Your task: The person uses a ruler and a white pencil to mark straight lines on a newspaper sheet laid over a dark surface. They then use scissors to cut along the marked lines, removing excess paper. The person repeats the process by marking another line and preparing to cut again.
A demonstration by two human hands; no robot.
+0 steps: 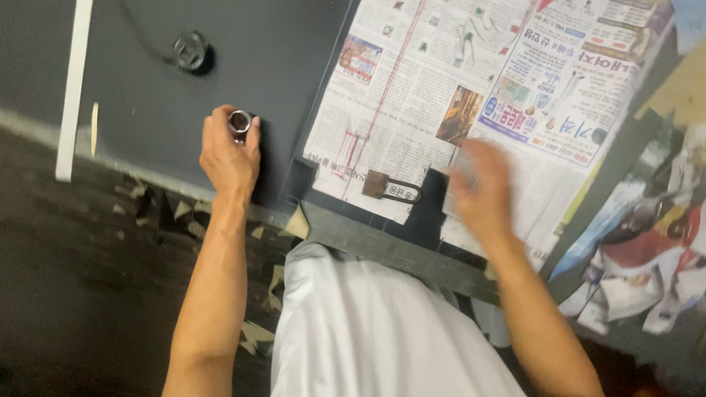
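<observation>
So the left hand (229,156) is gripping a metal socket (239,123) left of the padlock (390,187); right hand (482,187) is hovering blurred beside it, grip unclear.

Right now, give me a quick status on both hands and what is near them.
Left hand gripping small metal cylinder at dark panel. Right hand blurred, above newspaper, grip unclear. Padlock lies between the hands, untouched.

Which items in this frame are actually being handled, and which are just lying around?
In hand or beside the hands:
- small shiny metal cylinder, gripped by the left hand
- padlock on the newspaper, next to the blurred right hand

Lying about:
- black round fitting with cord
- white strip
- crumpled papers
</observation>
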